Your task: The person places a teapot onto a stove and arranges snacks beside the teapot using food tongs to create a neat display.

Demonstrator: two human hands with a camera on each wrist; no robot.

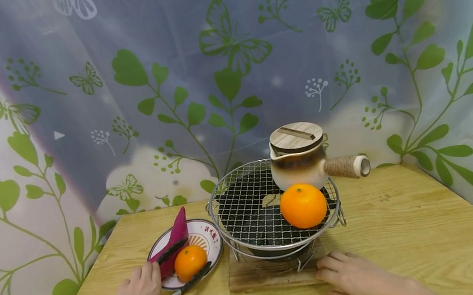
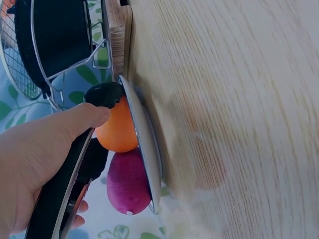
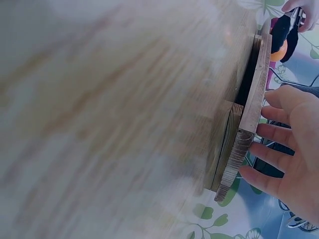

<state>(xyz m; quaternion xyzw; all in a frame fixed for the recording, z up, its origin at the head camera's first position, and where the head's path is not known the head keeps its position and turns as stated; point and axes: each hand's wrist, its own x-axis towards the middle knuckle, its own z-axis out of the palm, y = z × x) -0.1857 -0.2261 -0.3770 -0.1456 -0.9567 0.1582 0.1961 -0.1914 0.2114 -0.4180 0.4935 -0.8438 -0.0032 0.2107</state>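
over the plate, tongs straddle an orange.

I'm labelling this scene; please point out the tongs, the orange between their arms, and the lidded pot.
Tongs [image 2: 57, 191]: left wrist view, on the black handle.
Orange [image 1: 191, 262]: head view, middle of its peel.
Lidded pot [image 1: 299, 162]: head view, on its brown upper body.

Light, as I find it here: even, soft, moderately bright. Shadow: faint, alongside the plate, just beyond the left hand. Glare: pale haze over the tabletop beside the right hand, grain smeared out of focus. Head view: crisper, warmer; wrist views: bluish, hazy.
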